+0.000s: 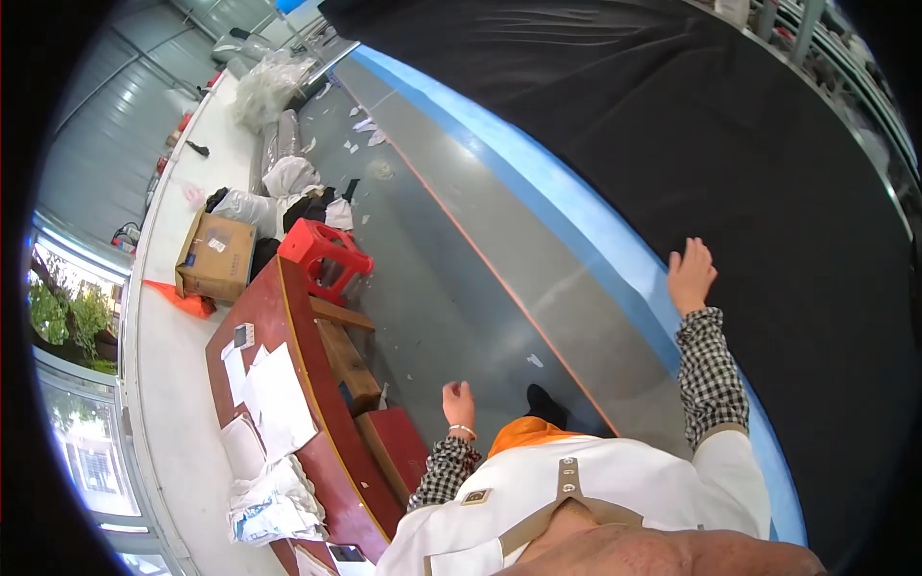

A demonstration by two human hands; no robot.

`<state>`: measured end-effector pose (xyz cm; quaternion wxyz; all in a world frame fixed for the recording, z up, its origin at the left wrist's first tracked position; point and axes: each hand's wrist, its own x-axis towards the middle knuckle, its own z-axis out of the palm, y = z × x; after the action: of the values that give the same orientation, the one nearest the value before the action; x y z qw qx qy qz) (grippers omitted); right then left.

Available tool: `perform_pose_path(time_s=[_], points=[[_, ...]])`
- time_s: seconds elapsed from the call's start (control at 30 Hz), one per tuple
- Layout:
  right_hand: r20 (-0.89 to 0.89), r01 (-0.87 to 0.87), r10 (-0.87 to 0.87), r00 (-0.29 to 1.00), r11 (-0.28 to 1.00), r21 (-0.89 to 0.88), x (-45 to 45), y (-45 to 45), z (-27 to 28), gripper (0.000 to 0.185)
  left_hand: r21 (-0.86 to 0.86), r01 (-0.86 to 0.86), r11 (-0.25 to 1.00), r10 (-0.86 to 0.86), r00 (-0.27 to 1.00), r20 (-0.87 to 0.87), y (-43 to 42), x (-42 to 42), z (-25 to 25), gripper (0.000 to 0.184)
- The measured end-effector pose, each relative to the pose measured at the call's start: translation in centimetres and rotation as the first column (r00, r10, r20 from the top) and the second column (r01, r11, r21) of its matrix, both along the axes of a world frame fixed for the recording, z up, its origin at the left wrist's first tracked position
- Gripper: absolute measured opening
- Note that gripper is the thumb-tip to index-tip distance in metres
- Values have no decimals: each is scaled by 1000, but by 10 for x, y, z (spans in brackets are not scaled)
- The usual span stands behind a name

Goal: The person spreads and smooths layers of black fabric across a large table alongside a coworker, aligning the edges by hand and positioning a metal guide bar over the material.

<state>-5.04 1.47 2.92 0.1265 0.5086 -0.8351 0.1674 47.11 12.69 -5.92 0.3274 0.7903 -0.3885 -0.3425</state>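
My right hand (691, 276) lies with its fingers spread at the near edge of a long sheet of black fabric (768, 192), and nothing is in it. Under the fabric, a light blue layer (538, 158) shows along the edge. Over the grey floor, beside my body, my left hand (459, 403) hangs with its fingers curled; whether it holds anything is too small to tell. A bracelet circles that wrist.
To the left stands a red-brown desk (331, 422) with papers (279, 398) on it. Beyond it are a red plastic stool (327, 257), a cardboard box (216, 257) and white bags (290, 178). Scraps lie on the floor (413, 259).
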Motion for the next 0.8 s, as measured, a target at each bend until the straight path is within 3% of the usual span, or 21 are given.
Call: perform_pose_path(time_s=[0.03,0.13,0.27,0.47,0.57,0.7,0.8], points=[[-48,53,-52,997,998,24,3,-7,-1,48,109,-50,993,63,991,-120,-3,16,1,35],[-92,86,-84,992,996,25,5,-9,-2,46,6,-94,996,94,989,-118,-19,53,-6,33],[-79,117,-110,991,988,97,4,-9,4,46,80,-109,991,122,977,-176,-69,79,-11,35],[-76,170,-157,985,964,205,-6,-10,-8,47,-27,-49,998,37,942,-333,-195,83,-22,37],[-79,205,-191,978,949,241,-12,-10,-17,50,38,83,996,-66,944,-324,-257,96,-19,41],[-128,480,-464,877,826,295,-22,-43,-37,47,36,173,984,-161,961,-224,-314,164,-57,37],[-29,566,-571,820,804,182,-6,-123,-46,48,349,45,936,29,978,-206,-331,230,-56,39]])
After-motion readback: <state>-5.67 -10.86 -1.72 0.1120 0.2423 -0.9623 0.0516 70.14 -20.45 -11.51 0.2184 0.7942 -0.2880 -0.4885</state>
